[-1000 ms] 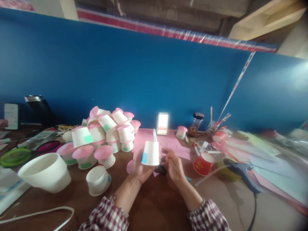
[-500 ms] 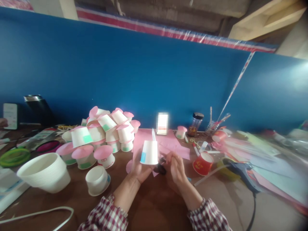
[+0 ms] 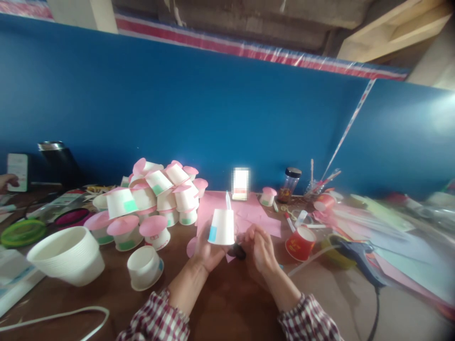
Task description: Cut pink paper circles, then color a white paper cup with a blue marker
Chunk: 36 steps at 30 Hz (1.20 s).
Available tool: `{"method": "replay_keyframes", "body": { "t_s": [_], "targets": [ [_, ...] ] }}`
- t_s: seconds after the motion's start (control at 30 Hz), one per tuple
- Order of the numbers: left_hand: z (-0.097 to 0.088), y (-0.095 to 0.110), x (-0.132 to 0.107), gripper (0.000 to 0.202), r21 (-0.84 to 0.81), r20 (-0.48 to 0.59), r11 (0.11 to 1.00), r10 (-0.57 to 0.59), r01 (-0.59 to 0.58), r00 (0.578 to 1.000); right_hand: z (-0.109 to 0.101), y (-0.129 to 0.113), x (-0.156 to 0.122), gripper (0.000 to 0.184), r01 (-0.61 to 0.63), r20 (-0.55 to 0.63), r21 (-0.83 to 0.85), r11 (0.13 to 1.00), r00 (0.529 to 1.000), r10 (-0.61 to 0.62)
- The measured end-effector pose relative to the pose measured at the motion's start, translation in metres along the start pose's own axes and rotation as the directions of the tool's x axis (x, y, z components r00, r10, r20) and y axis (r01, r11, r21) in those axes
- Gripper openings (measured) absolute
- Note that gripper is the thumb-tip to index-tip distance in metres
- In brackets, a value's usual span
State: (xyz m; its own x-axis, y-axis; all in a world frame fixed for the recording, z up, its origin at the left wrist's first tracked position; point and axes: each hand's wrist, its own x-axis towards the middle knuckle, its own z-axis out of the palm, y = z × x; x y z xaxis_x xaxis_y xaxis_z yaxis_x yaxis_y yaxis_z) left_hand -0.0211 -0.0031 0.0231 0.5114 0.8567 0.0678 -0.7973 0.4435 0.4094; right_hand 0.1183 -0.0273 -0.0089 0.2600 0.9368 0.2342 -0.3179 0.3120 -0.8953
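My left hand [image 3: 205, 252] is closed round a white paper cup [image 3: 223, 227] held upside down, with a blue patch low on its side. Behind the cup a thin pale stick [image 3: 228, 201] points up; whether it is joined to the cup I cannot tell. To the right, my right hand [image 3: 262, 247] has its fingertips pinched together, and anything in them is too small to make out. Between the hands, a dark object [image 3: 239, 252] that looks like scissor handles lies on the table. Pink paper [image 3: 245, 203] is spread beyond the cup.
Left stands a pile of white cups with pink discs [image 3: 156, 189], plus a nested stack of bowls [image 3: 67, 258] and a single cup [image 3: 144, 266]. Right are a red cup [image 3: 300, 242], a glue gun [image 3: 360, 253] with cable and a lidded jar [image 3: 289, 184]. Another person's hand [image 3: 7, 181] touches a phone.
My hands and the cup stay nearly in place. The view has shifted very slightly. At far left the other person's hand reaches farther over the phone.
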Motion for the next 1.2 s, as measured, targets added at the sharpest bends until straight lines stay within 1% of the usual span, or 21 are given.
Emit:
{"method": "replay_keyframes", "body": {
  "t_s": [0.17,0.3,0.43,0.57,0.7,0.87,1.03,1.2],
  "targets": [
    [0.004,0.0,-0.002,0.04,0.0,-0.011,0.999,-0.036,0.036,0.999,0.0,-0.005,-0.001,0.024,-0.023,-0.026,0.044,0.999,0.999,0.024],
    [0.004,-0.001,-0.002,0.036,-0.006,-0.021,0.998,-0.063,0.062,0.998,0.002,-0.009,-0.002,0.023,-0.041,-0.02,0.041,0.998,0.999,0.042],
    [0.002,-0.003,-0.001,0.036,-0.005,0.014,0.996,-0.089,0.089,0.996,0.003,-0.008,-0.002,0.024,-0.028,0.011,0.037,0.999,1.0,0.028],
    [0.0,-0.004,-0.001,0.038,0.02,0.062,0.992,-0.123,0.122,0.99,0.003,-0.006,-0.002,0.029,-0.028,0.04,0.023,0.999,0.999,0.027],
    [-0.001,-0.006,-0.001,0.038,0.05,0.096,0.99,-0.133,0.129,0.986,0.002,-0.005,-0.001,0.031,-0.031,0.058,0.013,0.999,0.998,0.031],
    [-0.001,-0.006,-0.001,0.036,0.038,0.085,0.991,-0.132,0.129,0.988,-0.001,-0.001,-0.001,0.034,-0.032,0.058,-0.003,0.999,0.998,0.032],
    [-0.001,-0.006,-0.001,0.036,0.024,0.075,0.988,-0.155,0.154,0.985,-0.002,0.001,0.0,0.029,-0.04,0.067,0.001,0.999,0.997,0.04],
    [-0.003,-0.006,0.0,0.036,0.025,0.081,0.987,-0.163,0.162,0.983,0.002,-0.002,-0.001,0.028,-0.054,0.066,0.031,0.998,0.997,0.052]
  ]
}}
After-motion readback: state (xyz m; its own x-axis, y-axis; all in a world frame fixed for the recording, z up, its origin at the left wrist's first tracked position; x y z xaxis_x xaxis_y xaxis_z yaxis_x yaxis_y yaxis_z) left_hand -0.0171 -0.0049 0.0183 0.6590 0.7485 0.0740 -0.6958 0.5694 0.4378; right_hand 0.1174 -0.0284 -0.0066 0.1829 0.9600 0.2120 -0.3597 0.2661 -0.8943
